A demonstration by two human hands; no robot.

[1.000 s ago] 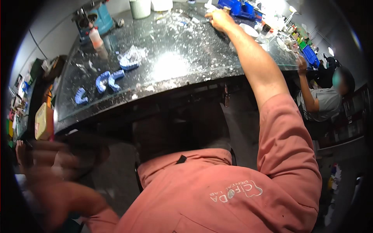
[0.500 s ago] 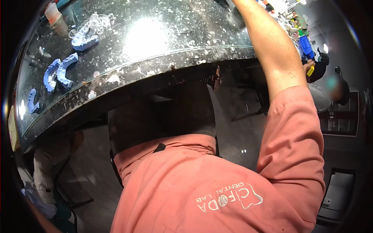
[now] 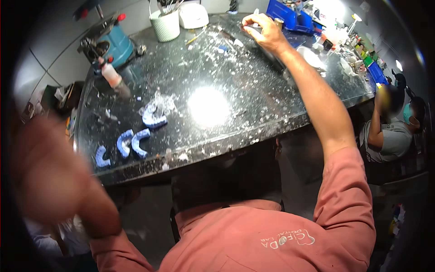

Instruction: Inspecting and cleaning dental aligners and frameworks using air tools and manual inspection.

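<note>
My right hand (image 3: 268, 35) reaches over the far side of the workbench, its thumb and fingertips curled close together. What sits between them, if anything, is too small to make out. Large and smeared, my left hand (image 3: 52, 177) is raised close to the camera at the left, its fingers unclear. Blue horseshoe-shaped dental models lie on the bench's left part: one (image 3: 103, 156) near the left edge, a pair (image 3: 124, 143) side by side, and another (image 3: 154, 119) farther back. Clear plastic pieces (image 3: 164, 103) are heaped against that last model.
Specks and scraps litter the dark workbench (image 3: 190, 72). Along its back stand a blue-grey machine (image 3: 113, 45), a bottle (image 3: 110, 75), a pale pot of tools (image 3: 165, 26) and a white device (image 3: 194, 16). Blue bins (image 3: 290, 17) are at far right. A masked person (image 3: 389, 131) sits at the right.
The view has shifted to take in more of the bench's far side. My right hand has come into sight, and my left hand has risen into view at the left.
</note>
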